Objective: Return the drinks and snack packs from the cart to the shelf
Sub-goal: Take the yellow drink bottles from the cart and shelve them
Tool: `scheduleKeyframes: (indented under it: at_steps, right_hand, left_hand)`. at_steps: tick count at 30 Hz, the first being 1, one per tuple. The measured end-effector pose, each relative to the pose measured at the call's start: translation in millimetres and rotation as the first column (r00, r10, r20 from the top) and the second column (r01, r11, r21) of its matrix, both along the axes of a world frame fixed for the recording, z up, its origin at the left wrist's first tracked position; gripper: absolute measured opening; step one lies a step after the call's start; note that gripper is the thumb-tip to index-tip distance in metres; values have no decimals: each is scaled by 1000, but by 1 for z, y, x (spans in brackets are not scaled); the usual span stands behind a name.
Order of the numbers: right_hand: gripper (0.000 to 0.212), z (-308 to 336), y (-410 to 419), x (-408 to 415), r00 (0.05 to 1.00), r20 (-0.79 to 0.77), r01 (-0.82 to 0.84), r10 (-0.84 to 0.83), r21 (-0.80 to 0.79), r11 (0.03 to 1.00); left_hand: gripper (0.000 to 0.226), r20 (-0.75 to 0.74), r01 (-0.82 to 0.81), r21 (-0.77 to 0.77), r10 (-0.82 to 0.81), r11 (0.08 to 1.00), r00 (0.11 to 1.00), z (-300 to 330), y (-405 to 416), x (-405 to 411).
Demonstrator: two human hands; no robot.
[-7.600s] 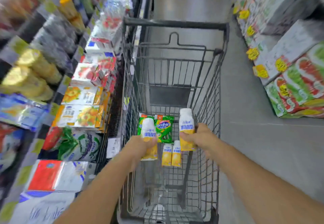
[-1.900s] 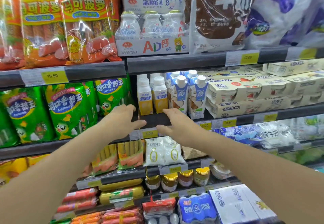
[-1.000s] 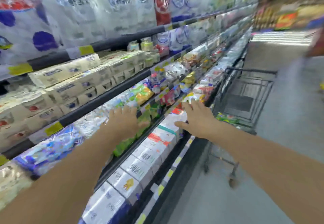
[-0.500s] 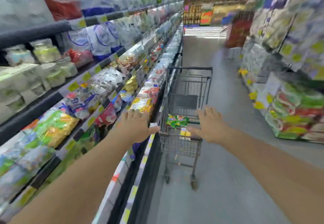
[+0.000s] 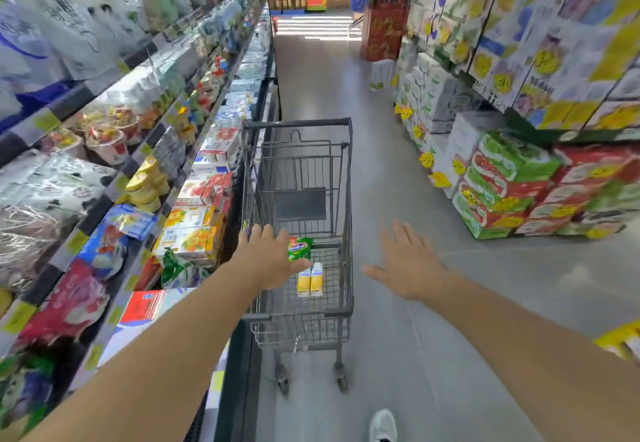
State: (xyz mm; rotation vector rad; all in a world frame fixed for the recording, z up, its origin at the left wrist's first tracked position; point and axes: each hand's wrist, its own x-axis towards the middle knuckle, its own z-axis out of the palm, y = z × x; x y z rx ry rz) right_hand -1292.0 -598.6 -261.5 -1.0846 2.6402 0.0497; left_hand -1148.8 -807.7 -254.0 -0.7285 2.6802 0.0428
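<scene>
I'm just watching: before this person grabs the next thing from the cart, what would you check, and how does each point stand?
1. Both hands free: ok. The left hand and right hand are open and hold nothing.
2. Goods left in the cart: ok. Two yellow bottles and a green snack pack lie in it.
3. Items unobstructed: not ok. The left hand partly covers the green snack pack.
4. Cart beside the shelf: ok.
5. More items hidden under the left hand: cannot tell.
</scene>
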Motion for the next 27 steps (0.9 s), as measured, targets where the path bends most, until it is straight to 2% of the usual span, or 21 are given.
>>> scheduleKeyframes:
  at_steps: [4,9,14,17,21,27]
  right_hand:
    - [86,-25,-37,-58,997,68,-31,30,2,1000]
    - [65,-53,-101,-119,983,152,-101,100,4,995]
    - [49,-116,-169,-151,958,260,-117,119,-25,993]
    - [45,-171,-200,-159,927,367,-76,74,-9,997]
    - [21,-249,-236,-173,856,514,29,-60,68,997]
    - [23,-364,-281,-182,775,571,223,-272,155,962]
  left_hand:
    - [90,18,-5,31,4,1000,1000,-38,-23,-55]
    - [88,95,-121,135,109,983,989,-83,-65,-107]
    - [70,110,-206,237,184,950,977,-146,-108,-148]
    - [71,175,-270,295,226,916,958,-202,-130,-168]
    - [58,236,-299,384,220,874,946,-289,-152,-189]
    - [65,280,-349,480,236,805,931,-420,-172,-206]
